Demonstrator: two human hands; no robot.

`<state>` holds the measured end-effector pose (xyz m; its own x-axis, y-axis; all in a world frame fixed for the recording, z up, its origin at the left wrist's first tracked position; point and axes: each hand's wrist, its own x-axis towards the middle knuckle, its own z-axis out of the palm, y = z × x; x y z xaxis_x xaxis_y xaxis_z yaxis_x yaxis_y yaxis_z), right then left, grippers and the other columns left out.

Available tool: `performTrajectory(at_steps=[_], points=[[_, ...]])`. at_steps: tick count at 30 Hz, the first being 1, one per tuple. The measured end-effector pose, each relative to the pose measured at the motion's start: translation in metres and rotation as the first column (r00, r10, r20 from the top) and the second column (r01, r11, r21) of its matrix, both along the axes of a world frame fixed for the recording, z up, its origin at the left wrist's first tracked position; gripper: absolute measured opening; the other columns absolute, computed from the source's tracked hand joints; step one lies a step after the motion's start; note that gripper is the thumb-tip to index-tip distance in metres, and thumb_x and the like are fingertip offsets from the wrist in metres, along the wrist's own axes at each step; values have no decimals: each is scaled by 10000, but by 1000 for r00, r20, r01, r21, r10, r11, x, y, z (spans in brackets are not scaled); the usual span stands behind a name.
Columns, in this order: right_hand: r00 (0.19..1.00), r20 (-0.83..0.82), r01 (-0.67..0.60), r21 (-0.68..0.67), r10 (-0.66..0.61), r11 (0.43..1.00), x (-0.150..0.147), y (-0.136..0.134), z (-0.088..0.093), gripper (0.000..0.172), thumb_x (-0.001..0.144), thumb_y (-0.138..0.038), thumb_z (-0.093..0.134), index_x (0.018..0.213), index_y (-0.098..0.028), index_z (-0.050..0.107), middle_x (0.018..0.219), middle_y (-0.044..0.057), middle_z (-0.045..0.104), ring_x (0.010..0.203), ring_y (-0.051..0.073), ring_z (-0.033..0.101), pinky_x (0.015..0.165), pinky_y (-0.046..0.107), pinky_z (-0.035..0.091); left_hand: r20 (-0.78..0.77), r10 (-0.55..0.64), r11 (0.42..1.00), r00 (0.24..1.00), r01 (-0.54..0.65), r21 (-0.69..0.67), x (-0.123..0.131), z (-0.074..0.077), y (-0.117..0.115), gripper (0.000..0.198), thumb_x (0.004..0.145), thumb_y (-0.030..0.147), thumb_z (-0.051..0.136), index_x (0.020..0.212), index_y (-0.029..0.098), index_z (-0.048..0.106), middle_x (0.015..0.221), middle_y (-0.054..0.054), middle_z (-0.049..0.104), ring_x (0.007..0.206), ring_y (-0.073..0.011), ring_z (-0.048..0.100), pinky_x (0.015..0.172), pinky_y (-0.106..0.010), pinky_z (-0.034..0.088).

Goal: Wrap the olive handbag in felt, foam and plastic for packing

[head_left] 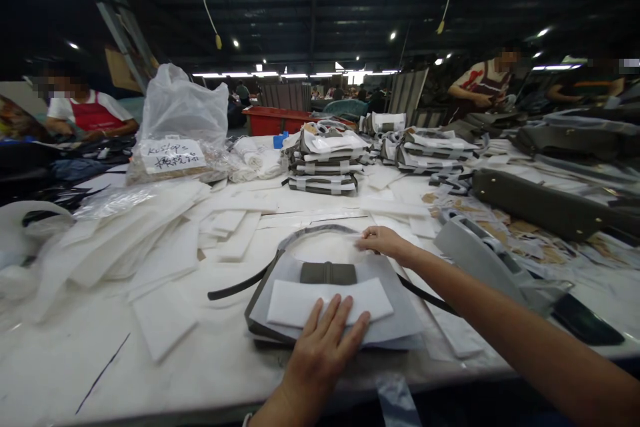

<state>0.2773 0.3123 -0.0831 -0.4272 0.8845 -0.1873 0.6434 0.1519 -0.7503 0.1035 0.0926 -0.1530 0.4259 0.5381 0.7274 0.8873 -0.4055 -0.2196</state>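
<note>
A dark olive handbag (259, 303) lies flat on the table in front of me, covered by a pale grey sheet (400, 317). On it rests a white foam pad (295, 303), below an olive flap (313, 273). My left hand (325, 340) presses on the pad with its fingers spread. My right hand (383, 241) is pinched closed at the right side of the arched, wrapped handle (310, 232). A blurred, see-through pale strip shows at its fingertips; its kind is unclear. A dark strap (240, 287) sticks out to the left, and another part passes under my right forearm.
White foam sheets (165, 267) spread over the left side. A grey tape dispenser (480, 257) stands right of my forearm. Stacked wrapped bags (325, 160) and a labelled plastic bag (175, 127) stand behind. Co-workers (93, 110) are farther back.
</note>
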Motion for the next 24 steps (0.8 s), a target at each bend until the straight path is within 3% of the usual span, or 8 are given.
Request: performTrajectory(at_steps=[4,6,9,12,16,20,22,24], points=[[966,-245,-108,-65,89,992,13,-26,20,532,826,-443,666,1255,-142,573,1070,104,754,992,214,702,836,301,542,-38,10,1000,999,-11,-27,-1,6,-2,458,1012,147,390,1442,283,470,1410,-56,575,1300,-228,540,1116,-434,422],[932,-336,-175,-89,136,981,22,-41,30,567,819,-465,673,1286,-159,575,1113,95,745,1050,230,688,897,330,539,-15,16,1000,1000,-17,-21,-1,7,-2,459,1017,141,363,1437,288,477,1397,-51,587,1292,-227,548,1102,-435,435],[916,-346,-213,3,201,977,37,-68,38,413,809,-452,701,1126,-187,704,1090,76,756,1047,271,689,941,395,539,-48,15,998,999,-18,-65,-1,10,-2,466,1015,134,360,1444,284,464,1408,-50,578,1296,-229,544,1080,-432,456],[946,-211,-182,281,246,942,52,-101,31,200,866,-371,664,985,-253,774,1075,35,767,1087,279,681,1055,447,479,-59,27,995,998,-32,-97,-1,14,-1,468,1014,140,368,1456,274,445,1421,-63,563,1309,-239,531,1071,-446,462],[905,-33,-326,585,423,743,66,-138,2,403,920,-148,496,1240,-314,677,1223,7,714,1212,234,624,1147,473,404,-43,54,988,998,-60,-140,0,15,6,442,1019,162,370,1437,262,472,1422,-68,562,1297,-241,543,1061,-454,467],[881,99,-358,778,462,517,72,-151,-26,605,872,-25,429,1405,-294,529,1346,26,639,1314,205,535,1150,473,402,-26,82,983,996,-85,-164,6,13,10,425,1011,176,409,1424,237,486,1429,-66,556,1295,-244,543,1064,-467,462],[881,110,-332,836,461,436,72,-149,-36,609,876,-3,415,1417,-267,514,1339,39,645,1311,188,537,1141,449,416,-33,123,969,992,-127,-211,13,14,9,447,1009,173,408,1450,231,451,1424,-62,561,1294,-245,544,1071,-481,456],[882,102,-306,867,460,394,71,-146,-42,580,888,0,409,1404,-237,528,1317,51,661,1300,176,547,1134,429,427,-50,184,949,982,-191,-250,21,18,7,487,1007,188,422,1487,264,391,1414,-66,570,1285,-261,551,1068,-510,453]])
